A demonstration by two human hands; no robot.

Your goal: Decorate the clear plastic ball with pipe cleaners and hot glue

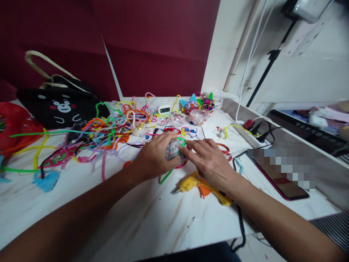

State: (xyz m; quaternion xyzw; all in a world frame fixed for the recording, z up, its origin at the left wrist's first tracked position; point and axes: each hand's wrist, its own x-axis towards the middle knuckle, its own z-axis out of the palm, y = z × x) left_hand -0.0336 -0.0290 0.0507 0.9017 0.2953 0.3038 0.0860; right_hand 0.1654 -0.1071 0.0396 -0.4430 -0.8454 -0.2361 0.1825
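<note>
Wrapped around a clear ball [171, 150] with colourful speckled filling is my left hand [154, 154], its thumb below and fingers over the top. My right hand [211, 160] reaches in from the other side, fingertips pressed to a green pipe cleaner [182, 143] on the ball's surface. Part of that pipe cleaner is hidden by the fingers. Another green strip [167, 177] sticks out below the ball. Beneath my right hand lies a yellow glue gun [191, 182] with an orange trigger, nozzle to the left.
A tangle of coloured pipe cleaners [117, 125] spreads across the left, before a black bag [60, 105]. Decorated balls [190, 104], clear balls [199, 116] and a small white clock [164, 109] stand behind. On the right are a phone [280, 178], a power strip [249, 133] and a black cable [240, 222].
</note>
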